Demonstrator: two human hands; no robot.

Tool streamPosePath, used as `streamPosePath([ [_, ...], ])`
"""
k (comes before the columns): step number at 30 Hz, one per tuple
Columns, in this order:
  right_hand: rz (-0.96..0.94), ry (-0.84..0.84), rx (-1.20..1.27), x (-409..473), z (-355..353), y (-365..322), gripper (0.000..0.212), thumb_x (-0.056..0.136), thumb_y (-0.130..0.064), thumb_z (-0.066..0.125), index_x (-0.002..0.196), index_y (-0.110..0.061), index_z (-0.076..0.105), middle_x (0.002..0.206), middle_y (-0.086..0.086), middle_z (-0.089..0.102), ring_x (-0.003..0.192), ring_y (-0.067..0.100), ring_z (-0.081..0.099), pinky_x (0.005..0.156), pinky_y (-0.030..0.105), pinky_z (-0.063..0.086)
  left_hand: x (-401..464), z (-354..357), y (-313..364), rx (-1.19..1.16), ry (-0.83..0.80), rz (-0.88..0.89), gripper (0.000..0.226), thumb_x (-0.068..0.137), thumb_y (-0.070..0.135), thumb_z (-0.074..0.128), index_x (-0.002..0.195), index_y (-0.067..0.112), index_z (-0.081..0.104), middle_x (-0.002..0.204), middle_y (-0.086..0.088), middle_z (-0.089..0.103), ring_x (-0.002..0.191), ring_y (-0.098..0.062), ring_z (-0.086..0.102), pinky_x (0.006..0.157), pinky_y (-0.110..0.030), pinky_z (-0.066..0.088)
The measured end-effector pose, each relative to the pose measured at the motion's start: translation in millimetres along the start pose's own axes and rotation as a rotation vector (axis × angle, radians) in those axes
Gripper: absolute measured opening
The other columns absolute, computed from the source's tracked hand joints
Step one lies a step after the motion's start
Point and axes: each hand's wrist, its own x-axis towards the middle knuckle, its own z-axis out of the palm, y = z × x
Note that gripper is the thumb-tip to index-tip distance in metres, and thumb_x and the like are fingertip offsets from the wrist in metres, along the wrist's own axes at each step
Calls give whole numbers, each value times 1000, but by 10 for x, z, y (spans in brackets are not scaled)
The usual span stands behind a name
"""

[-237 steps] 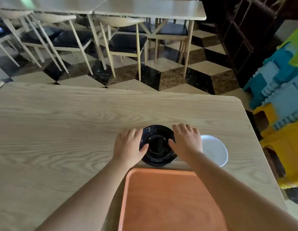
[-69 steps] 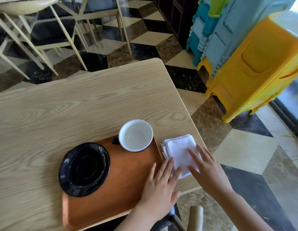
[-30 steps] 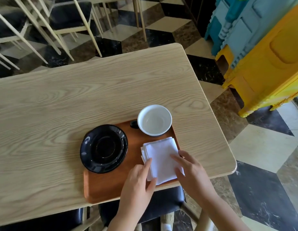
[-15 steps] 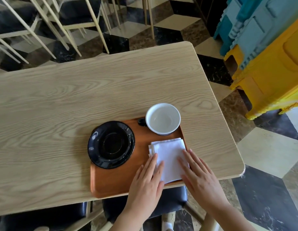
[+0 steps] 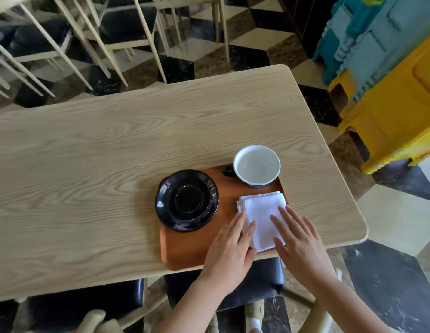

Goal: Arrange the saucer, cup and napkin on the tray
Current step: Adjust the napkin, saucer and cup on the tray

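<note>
Since the folded white cloth napkin (image 5: pixel 262 217) is soft and light, both flat open hands, left hand (image 5: pixel 229 248) and right hand (image 5: pixel 299 246), press it; it looks best pinched by an edge.

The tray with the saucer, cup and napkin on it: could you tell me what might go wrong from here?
The tray sits at the table's near edge, so a nudge could tip it off. The saucer overhangs the tray's left rim and might slide. The cup stands close behind the napkin; smoothing could bump it.
</note>
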Motion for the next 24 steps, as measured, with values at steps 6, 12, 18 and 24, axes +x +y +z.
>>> streamPosePath([
  [6,-145,51,-46,258,1,-694,41,92,-29,33,123,-14,55,133,9,55,123,26,50,93,49,47,-380,-402,-552,56,75,-69,50,90,39,37,133,17,47,146,-9,39,132,-21,40,114,-35,22],
  [12,-254,-32,-140,437,236,-1079,41,81,-27,44,118,-18,61,128,6,60,122,22,51,94,48,45,-762,-412,-1052,137,-43,-213,55,89,46,30,131,17,50,141,-12,47,128,-26,45,93,-41,48],
  [18,-221,-13,-110,402,280,-1154,49,69,-15,75,116,-11,62,124,10,62,120,26,53,94,49,44,-791,-354,-1115,97,-3,-186,55,90,45,28,136,19,42,144,-11,42,132,-25,39,96,-42,48],
  [24,-212,4,-102,291,285,-1191,36,82,-18,59,117,-10,61,125,11,61,122,27,51,98,47,41,-907,-326,-1092,69,4,-155,54,91,45,29,137,19,40,145,-11,40,134,-25,36,99,-40,46],
])
